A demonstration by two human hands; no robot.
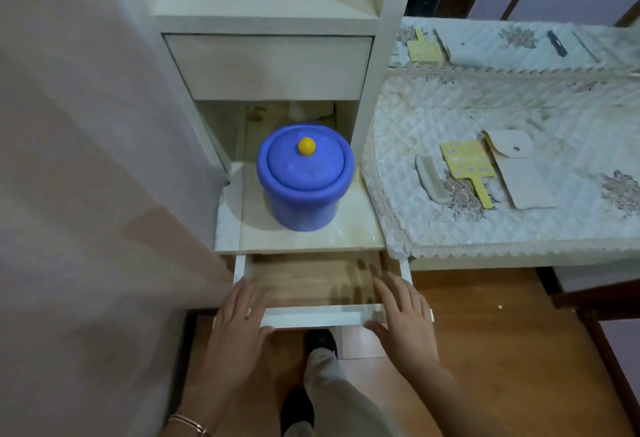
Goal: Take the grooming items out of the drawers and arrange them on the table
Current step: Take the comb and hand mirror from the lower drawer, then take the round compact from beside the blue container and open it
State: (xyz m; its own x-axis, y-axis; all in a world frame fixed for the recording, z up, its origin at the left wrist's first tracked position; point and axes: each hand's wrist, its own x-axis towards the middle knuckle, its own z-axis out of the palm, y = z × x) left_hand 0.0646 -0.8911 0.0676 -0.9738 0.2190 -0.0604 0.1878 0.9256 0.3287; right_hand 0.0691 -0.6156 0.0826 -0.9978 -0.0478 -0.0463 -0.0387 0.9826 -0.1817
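Note:
A low white drawer [322,315] stands partly pulled out of the cabinet, and its wooden bottom shows nothing inside. My left hand [239,319] rests with straight fingers on the drawer's front left corner. My right hand [401,319] lies the same way on the front right corner. On the quilted table cover [485,229] to the right lie a pale comb [429,177], a yellow paddle-shaped mirror [467,166] and a beige snap pouch [519,173].
A blue lidded pot [304,177] with a yellow knob sits on the cabinet shelf above the drawer. A shut upper drawer [270,66] is above it. A wall mirror [519,45] behind the table reflects the items. A curtain [86,159] hangs at the left.

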